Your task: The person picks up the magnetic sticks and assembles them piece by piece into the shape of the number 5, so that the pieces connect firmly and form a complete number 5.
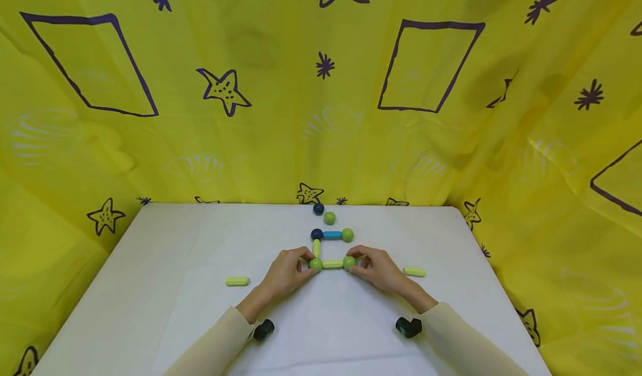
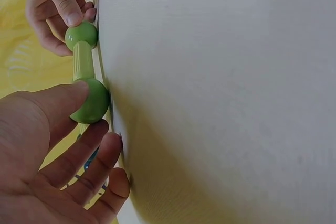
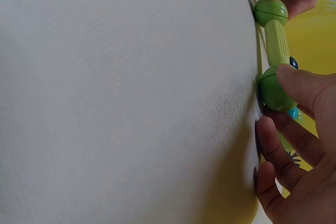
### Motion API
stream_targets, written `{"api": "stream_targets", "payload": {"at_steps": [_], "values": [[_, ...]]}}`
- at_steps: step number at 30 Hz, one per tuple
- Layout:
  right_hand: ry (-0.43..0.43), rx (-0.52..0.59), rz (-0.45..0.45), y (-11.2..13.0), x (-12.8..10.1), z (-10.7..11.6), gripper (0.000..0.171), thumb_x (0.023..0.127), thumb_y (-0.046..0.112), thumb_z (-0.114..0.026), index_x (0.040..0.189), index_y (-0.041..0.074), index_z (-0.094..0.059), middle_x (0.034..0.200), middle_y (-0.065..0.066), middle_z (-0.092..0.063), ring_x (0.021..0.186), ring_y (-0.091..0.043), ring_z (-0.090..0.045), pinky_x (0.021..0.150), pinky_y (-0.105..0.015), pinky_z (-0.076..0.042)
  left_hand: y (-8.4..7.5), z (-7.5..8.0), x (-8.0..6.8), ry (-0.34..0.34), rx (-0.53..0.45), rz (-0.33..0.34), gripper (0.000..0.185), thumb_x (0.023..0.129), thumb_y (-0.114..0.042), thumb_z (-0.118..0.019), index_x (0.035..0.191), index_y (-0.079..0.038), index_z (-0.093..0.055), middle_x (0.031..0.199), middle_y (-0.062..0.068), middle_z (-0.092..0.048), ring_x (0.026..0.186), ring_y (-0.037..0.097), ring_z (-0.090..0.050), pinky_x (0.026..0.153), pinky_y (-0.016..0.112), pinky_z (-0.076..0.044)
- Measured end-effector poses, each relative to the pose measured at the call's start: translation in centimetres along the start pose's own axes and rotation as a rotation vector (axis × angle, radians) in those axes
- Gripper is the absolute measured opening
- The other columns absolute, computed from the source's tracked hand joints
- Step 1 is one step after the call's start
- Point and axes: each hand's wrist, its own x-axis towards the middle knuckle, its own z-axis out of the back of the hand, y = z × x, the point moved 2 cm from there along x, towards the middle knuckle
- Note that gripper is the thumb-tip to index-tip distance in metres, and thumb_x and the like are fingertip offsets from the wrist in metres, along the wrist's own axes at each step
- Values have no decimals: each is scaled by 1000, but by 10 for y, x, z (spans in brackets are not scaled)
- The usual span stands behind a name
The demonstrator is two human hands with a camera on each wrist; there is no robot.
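Low on the white table, my left hand pinches a green ball between thumb and fingers. Opposite it, my right hand holds a second green ball the same way. A pale green ribbed rod joins these two balls. From the left ball another pale green rod runs away from me to a dark blue ball. There a blue rod leads right to a green ball. Both wrist views show the thumb on the near ball.
Behind the joined pieces lie a loose dark blue ball and a loose green ball. One loose pale green rod is left of my hands, another to the right. A yellow patterned curtain surrounds the table's back and sides.
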Motion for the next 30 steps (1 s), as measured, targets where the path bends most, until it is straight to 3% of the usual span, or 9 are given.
{"api": "stream_targets", "payload": {"at_steps": [18, 24, 30], "values": [[14, -12, 39, 0, -1, 5, 33, 93, 18, -77, 124, 12, -68, 109, 2, -70, 78, -7, -58, 69, -25, -49, -2, 1, 1, -17, 5, -3, 20, 89, -15, -81, 106, -9, -72, 99, 1, -75, 62, 4, -48, 56, 22, -42], [6, -47, 103, -3, -9, 20, 39, 92, 11, -78, 128, 7, -65, 112, -6, -71, 80, -11, -58, 72, -27, -49, -2, 0, 0, -7, 3, -11, 20, 89, -15, -81, 106, -10, -72, 98, 1, -75, 63, 3, -49, 57, 23, -43], [-8, -150, 138, -10, -22, 42, 36, 91, 8, -78, 125, 6, -68, 113, -7, -72, 84, -13, -60, 77, -33, -51, -2, 1, -1, -1, 6, -17, 20, 89, -17, -81, 106, -10, -72, 99, 1, -75, 64, 3, -49, 58, 23, -43]]}}
